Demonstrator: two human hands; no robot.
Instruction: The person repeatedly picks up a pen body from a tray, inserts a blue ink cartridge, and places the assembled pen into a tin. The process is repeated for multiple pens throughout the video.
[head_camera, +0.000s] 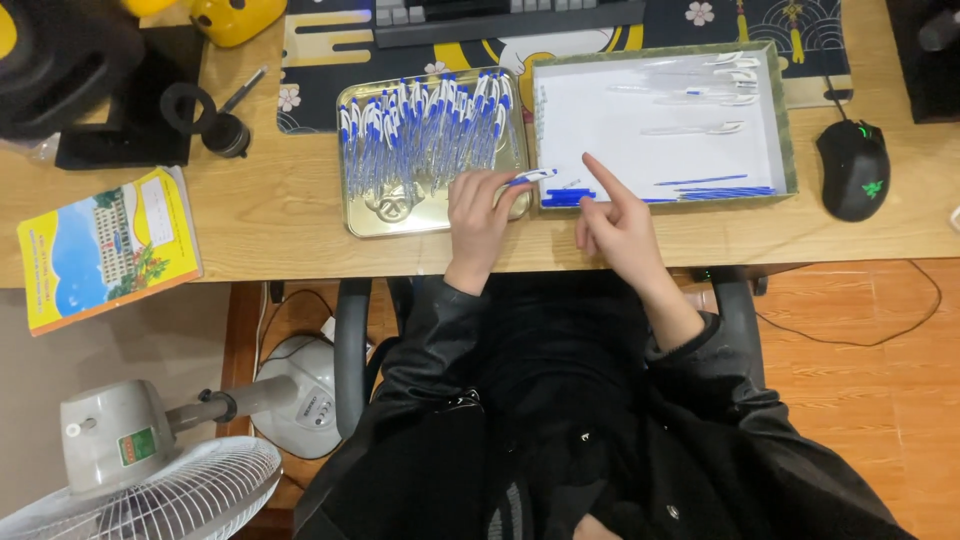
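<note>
My left hand (480, 215) rests at the front right corner of a gold metal tray (352, 215) and holds a blue-and-white pen (532, 177) between its fingertips. Many more such pens (425, 130) lie packed in that tray. My right hand (618, 222) is just right of it, index finger stretched out over the front left part of a shallow white-lined box (785, 120). Blue pen caps (567, 197) lie under that finger. Thin blue refills (715, 187) and clear pen barrels (700, 128) lie further inside the box.
A black computer mouse (853, 168) sits right of the box, a keyboard (505, 18) at the back. A yellow booklet (105, 245) overhangs the desk's left front edge, with black items (120, 95) behind it. A fan (150, 470) stands on the floor at left.
</note>
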